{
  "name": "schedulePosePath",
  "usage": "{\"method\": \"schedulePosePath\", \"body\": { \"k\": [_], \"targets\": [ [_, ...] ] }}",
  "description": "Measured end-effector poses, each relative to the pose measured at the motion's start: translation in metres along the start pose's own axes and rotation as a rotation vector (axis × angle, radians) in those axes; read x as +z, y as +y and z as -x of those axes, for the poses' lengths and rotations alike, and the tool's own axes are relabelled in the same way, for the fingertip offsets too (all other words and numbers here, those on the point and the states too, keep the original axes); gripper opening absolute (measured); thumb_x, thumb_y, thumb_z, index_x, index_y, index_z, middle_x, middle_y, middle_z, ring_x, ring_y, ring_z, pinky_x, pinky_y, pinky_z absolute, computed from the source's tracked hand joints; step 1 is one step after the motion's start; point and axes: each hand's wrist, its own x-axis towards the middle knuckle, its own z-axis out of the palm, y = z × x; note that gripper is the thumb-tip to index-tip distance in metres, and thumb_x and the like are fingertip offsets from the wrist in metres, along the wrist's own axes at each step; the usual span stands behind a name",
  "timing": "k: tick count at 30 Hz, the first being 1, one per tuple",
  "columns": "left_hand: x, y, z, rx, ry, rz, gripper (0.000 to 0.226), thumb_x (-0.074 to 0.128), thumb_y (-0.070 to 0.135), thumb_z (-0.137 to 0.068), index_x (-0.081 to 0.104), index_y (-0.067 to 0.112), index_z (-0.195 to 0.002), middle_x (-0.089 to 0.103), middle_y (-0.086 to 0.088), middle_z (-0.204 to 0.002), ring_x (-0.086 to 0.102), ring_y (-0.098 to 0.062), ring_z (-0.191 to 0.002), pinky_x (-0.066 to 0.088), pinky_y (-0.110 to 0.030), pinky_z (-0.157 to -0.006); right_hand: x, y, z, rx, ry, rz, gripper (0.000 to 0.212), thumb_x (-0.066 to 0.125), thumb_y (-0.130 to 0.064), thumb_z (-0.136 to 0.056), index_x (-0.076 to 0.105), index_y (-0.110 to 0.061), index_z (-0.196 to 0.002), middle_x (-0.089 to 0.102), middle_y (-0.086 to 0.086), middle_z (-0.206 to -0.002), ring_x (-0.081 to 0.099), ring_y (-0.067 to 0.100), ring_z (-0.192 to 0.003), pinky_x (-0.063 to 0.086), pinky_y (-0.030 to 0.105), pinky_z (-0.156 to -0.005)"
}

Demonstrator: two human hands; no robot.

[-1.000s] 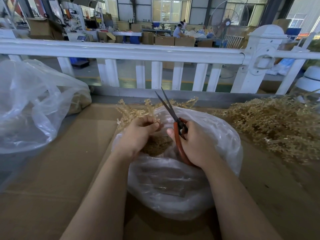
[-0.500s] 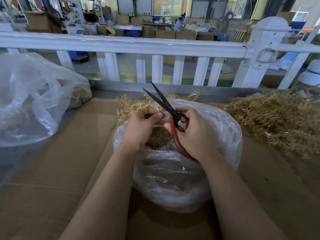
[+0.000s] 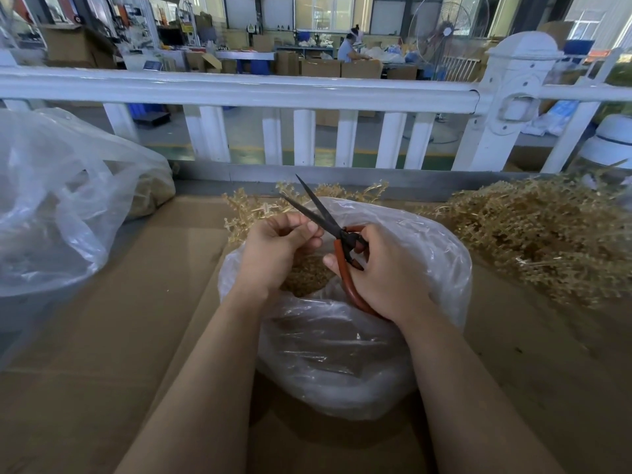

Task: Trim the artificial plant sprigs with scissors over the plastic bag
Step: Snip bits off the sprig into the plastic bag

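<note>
Far left of frame: a second clear bag [image 3: 61, 213] is lying slumped on the cardboard work surface [image 3: 102, 336], well apart from the cut, no risk there.

Centre-left: left hand [image 3: 278, 246] is curling its fingers in, thumb and forefinger apparently pinching a sprig stub; the stub itself is too small to make out. Fingertips [image 3: 313, 229] are sitting right against the scissors [image 3: 328, 220], whose blades are standing partly spread, tips pointing to upper centre. Main risk: blades closing on a fingertip rather than the stem, since the pinch point is touching the lower blade.

Centre: the open plastic bag [image 3: 427, 241] is sitting under both hands, cut bits piled in its mouth. More sprigs [image 3: 256, 208] are lying just behind it. Trimmings could be flying past the rim if the cut happens toward the blade tips, which are reaching beyond the bag's far edge.

Centre-right: right hand [image 3: 383, 268] is gripping the red handles, fingers wrapped through and round them.

Right: loose sprig pile [image 3: 547, 234] is waiting, near the bag; the elbow could be dragging it.
</note>
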Motion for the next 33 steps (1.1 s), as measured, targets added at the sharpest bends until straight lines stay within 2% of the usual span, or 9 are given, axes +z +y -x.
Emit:
{"method": "schedulePosePath", "body": {
  "k": [3, 8, 15, 22, 24, 28, 33],
  "targets": [
    [-0.0004, 0.0016, 0.0009, 0.017, 0.008, 0.008, 0.021, 0.061, -0.002, -0.093, 0.069, 0.010, -0.078, 0.073, -0.002, -0.072, 0.069, -0.010, -0.068, 0.056, -0.021, -0.069, 0.0002, 0.0011, 0.0001, -0.010, 0.000, 0.022, 0.054, 0.061, -0.074, -0.078, 0.049, -0.029, -0.107, 0.052, -0.021, -0.094, 0.057, 0.006, -0.088, 0.054, 0.032, -0.078],
    [-0.0005, 0.0015, 0.0009, 0.027, 0.049, 0.019, 0.021, 0.057, -0.004, -0.095, 0.068, 0.008, -0.082, 0.071, 0.001, -0.067, 0.068, -0.009, -0.066, 0.056, -0.020, -0.068, -0.0001, 0.0023, 0.0009, -0.044, 0.011, 0.065, 0.055, 0.060, -0.075, -0.078, 0.047, -0.031, -0.107, 0.056, -0.019, -0.099, 0.055, 0.005, -0.088, 0.046, 0.026, -0.073],
    [-0.0008, 0.0037, -0.0003, 0.028, 0.029, 0.130, 0.021, 0.056, -0.003, -0.095, 0.071, 0.008, -0.087, 0.074, 0.000, -0.077, 0.070, -0.010, -0.073, 0.057, -0.021, -0.073, -0.0013, 0.0003, 0.0010, -0.059, 0.024, 0.092, 0.055, 0.059, -0.077, -0.076, 0.045, -0.032, -0.104, 0.055, -0.019, -0.094, 0.055, 0.004, -0.083, 0.042, 0.024, -0.067],
    [-0.0010, 0.0057, 0.0012, 0.040, 0.012, 0.094, 0.018, 0.059, -0.002, -0.093, 0.070, 0.008, -0.084, 0.072, 0.001, -0.072, 0.067, -0.009, -0.068, 0.056, -0.021, -0.072, -0.0029, -0.0035, 0.0031, -0.060, 0.066, 0.055, 0.056, 0.053, -0.083, -0.071, 0.042, -0.036, -0.100, 0.052, -0.022, -0.086, 0.051, -0.001, -0.075, 0.032, 0.009, -0.061],
    [-0.0011, 0.0062, 0.0014, 0.039, 0.013, 0.092, 0.015, 0.059, -0.002, -0.093, 0.070, 0.006, -0.085, 0.071, 0.000, -0.071, 0.066, -0.009, -0.068, 0.056, -0.022, -0.073, -0.0039, -0.0042, 0.0036, -0.074, 0.084, 0.057, 0.058, 0.051, -0.084, -0.070, 0.045, -0.034, -0.100, 0.052, -0.022, -0.084, 0.052, 0.000, -0.074, 0.034, 0.011, -0.061],
    [-0.0010, 0.0067, 0.0024, 0.036, 0.014, 0.099, 0.014, 0.059, -0.002, -0.093, 0.068, 0.004, -0.085, 0.070, 0.001, -0.070, 0.065, -0.010, -0.067, 0.056, -0.022, -0.073, -0.0043, -0.0050, 0.0032, -0.061, 0.100, 0.067, 0.064, 0.049, -0.088, -0.067, 0.048, -0.033, -0.100, 0.055, -0.023, -0.085, 0.056, 0.002, -0.079, 0.047, 0.022, -0.067],
    [-0.0023, 0.0083, 0.0035, 0.031, 0.002, 0.101, 0.013, 0.058, -0.001, -0.094, 0.068, 0.004, -0.087, 0.069, -0.001, -0.070, 0.064, -0.012, -0.069, 0.057, -0.025, -0.077, -0.0038, -0.0057, 0.0017, -0.076, 0.115, 0.077, 0.076, 0.036, -0.095, -0.063, 0.052, -0.031, -0.101, 0.060, -0.020, -0.085, 0.058, 0.001, -0.075, 0.048, 0.019, -0.065]
  ]
}}
